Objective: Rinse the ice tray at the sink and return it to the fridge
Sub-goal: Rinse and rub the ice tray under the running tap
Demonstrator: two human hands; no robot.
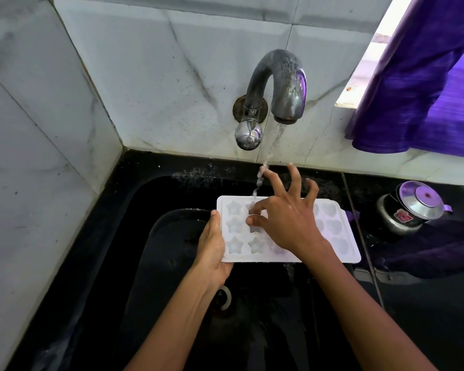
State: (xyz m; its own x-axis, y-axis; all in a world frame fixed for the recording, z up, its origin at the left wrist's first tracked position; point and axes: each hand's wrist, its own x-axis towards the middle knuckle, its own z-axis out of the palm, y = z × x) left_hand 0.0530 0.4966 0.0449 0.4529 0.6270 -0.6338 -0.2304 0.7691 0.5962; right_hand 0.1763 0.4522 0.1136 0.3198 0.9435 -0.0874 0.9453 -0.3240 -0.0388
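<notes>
The right hand [284, 223] lies over the white ice tray [340, 236], thumb and forefinger dipping into a star-shaped cell, the other 3 fingers spread and lifted. The left hand [212, 247] grips the tray's left edge, thumb on top, fingers curled underneath. The tray is held level above the black sink [134, 236]. Just beyond the right fingertips, water [273, 140] falls from the tap [279, 84] onto the tray's far edge. Well right of the right hand stands a metal pot [410, 210].
</notes>
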